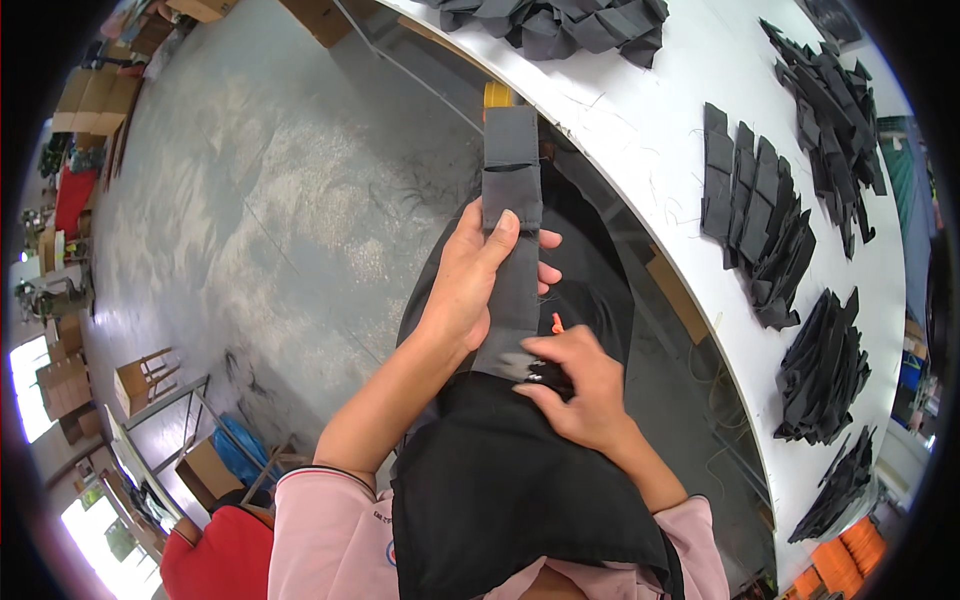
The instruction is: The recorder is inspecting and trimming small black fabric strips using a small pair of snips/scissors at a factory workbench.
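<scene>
My left hand (470, 275) grips a long dark grey fabric strip (512, 270), its thumb on top and fingertips showing past the right edge. The strip hangs lengthwise over my lap, with folded layers and a slit near its far end. At the strip's near end my right hand (585, 385) is curled around what look like small thread snips (515, 362), their tip blurred by motion. A small orange piece (557, 323) shows just beyond the right fingers; I cannot tell if it belongs to the snips. Loose threads lie by the strip's right edge.
A white curved-edged table (660, 190) runs along my right, bearing several piles of black fabric strips (765, 220). A yellow roll (497, 95) is beyond the strip's far end. A black apron (530, 480) covers my lap. Cardboard boxes (95, 100) and a metal-framed rack (190, 420) stand left.
</scene>
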